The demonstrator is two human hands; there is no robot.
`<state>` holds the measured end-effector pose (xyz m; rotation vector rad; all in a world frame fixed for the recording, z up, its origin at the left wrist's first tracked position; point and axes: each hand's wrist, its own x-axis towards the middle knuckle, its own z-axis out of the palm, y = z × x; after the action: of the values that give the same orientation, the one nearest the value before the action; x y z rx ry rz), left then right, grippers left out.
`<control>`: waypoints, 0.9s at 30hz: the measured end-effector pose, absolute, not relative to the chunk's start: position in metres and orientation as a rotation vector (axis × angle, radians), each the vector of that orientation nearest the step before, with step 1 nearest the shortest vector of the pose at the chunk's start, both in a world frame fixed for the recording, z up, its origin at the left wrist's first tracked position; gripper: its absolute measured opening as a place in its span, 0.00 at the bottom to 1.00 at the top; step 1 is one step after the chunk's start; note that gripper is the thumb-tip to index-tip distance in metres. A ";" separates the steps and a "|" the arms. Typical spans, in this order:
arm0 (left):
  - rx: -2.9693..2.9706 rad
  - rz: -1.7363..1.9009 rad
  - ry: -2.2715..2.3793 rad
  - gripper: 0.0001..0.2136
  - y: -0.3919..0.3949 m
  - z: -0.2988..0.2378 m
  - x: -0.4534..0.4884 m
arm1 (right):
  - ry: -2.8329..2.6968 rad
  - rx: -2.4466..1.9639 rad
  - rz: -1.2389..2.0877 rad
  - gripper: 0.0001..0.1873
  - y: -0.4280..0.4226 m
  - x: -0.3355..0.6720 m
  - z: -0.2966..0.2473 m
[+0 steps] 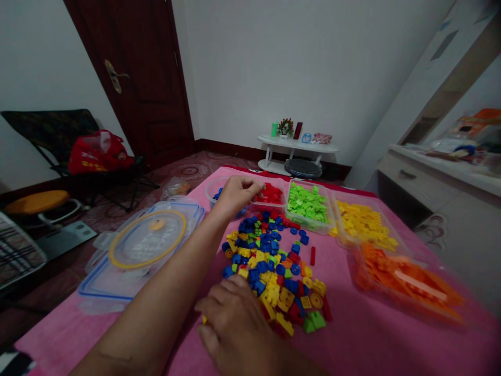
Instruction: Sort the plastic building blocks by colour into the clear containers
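My left hand (239,194) reaches over the near side of a clear tub of red building blocks (271,193). Its fingers are pinched together, and whatever sits between the tips is too small to make out. At the near left edge of a mixed pile of building blocks (270,271), my right hand (235,324) is curled low over the pink cloth. A bit of a yellow block (204,319) peeks out between its thumb and fingers. The pile mixes blue, yellow, red, green and a few orange pieces, some of them round wheels.
Clear tubs hold green blocks (308,202), yellow blocks (366,224) and orange blocks (407,277) along the right. A round tub with blue blocks (216,194) is partly behind my left hand. Stacked clear lids (146,240) lie left on the pink cloth (352,339).
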<state>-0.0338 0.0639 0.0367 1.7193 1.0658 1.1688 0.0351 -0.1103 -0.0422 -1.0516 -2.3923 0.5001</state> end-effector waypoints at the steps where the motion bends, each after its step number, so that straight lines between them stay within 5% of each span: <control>1: 1.716 1.170 1.068 0.14 0.063 0.038 -0.034 | -2.449 -1.004 0.456 0.06 -0.113 0.032 -0.049; 6: 1.828 1.089 1.080 0.15 0.067 0.032 -0.038 | -2.560 -0.992 0.272 0.05 -0.097 0.047 -0.054; 13: 2.347 0.350 1.160 0.12 0.069 0.020 -0.046 | -2.453 -1.183 0.026 0.07 -0.054 0.088 -0.040; 27: 2.619 -0.201 1.272 0.16 0.043 0.014 -0.017 | -2.085 -1.696 0.231 0.13 -0.022 0.170 -0.004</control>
<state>-0.0169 0.0434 0.0144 2.6194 1.2720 -0.2013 0.1695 -0.0224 -0.0043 -1.6962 -2.0850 0.2307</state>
